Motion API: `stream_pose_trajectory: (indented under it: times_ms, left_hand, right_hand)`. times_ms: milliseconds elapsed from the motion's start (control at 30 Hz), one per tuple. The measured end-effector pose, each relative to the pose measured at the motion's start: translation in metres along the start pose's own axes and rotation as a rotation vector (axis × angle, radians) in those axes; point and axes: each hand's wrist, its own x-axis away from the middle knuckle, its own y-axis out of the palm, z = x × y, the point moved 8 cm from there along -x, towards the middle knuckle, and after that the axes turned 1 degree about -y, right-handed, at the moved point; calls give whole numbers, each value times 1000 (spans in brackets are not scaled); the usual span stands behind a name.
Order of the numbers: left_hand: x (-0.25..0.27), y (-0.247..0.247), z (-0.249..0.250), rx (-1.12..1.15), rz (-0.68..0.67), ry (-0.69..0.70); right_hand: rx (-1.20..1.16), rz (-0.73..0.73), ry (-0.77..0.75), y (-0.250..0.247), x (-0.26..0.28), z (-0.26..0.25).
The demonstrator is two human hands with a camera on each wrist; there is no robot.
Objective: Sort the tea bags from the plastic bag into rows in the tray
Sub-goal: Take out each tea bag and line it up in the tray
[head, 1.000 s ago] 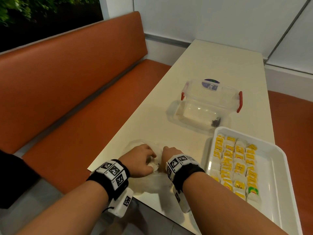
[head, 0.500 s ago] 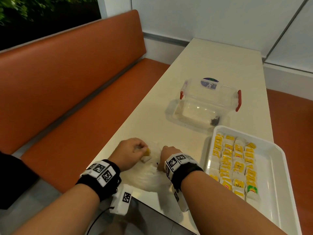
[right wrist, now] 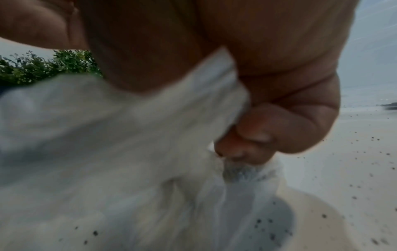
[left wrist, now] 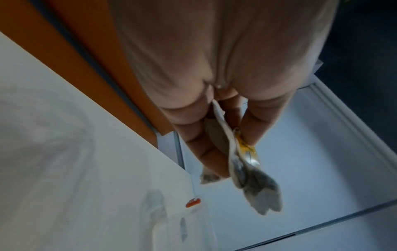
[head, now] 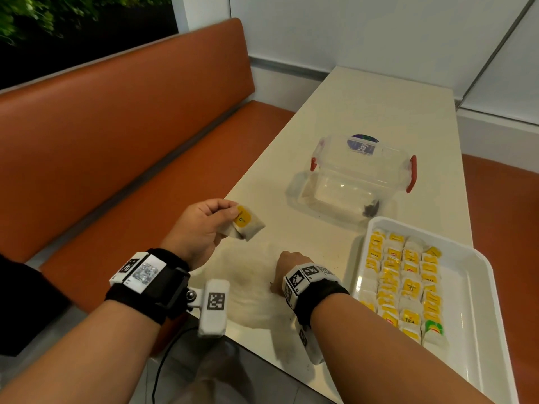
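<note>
My left hand is raised above the table's near left corner and pinches a small bunch of white tea bags, one with a yellow tag; the left wrist view shows the tea bags hanging from thumb and fingers. A thin clear plastic bag lies flat and crumpled on the table below. My right hand grips the plastic bag at its edge, with curled fingers bunching the film. The white tray at the right holds several rows of yellow-tagged tea bags.
A clear plastic box with red latches stands beyond the tray, dark crumbs inside. Dark specks dot the cream table. An orange bench runs along the table's left side. The tray's right half is bare.
My left hand has come out of the bag, lifting up and away with tea bags pinched in it. The right hand has stayed on the bag.
</note>
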Motion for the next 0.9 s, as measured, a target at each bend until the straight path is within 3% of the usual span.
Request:
stream_pose_trajectory:
  times_ms: [267,433,500,567,633,900]
  left_hand:
    - [6,19,0,258,8,-133]
    - [11,27,-13,172,11,-188]
    - [12,36,-14,53,-25,-172]
    - [14,48,-13,-80,-80,-153]
    - [17,64,-11,-184,-143,-126]
    - [29,113,-1,-153,-196,-16]
  right_hand:
    - [-23,-19,-28,-19,17,-9]
    - [-56,79,-42,-73,48,-5]
    - [-197,171,-84,-101,60,1]
    - [-489,253,-148,-122,70,7]
    - [-667,272,-207,-128,78,10]
    - [-1074,268,-266,-111,100,50]
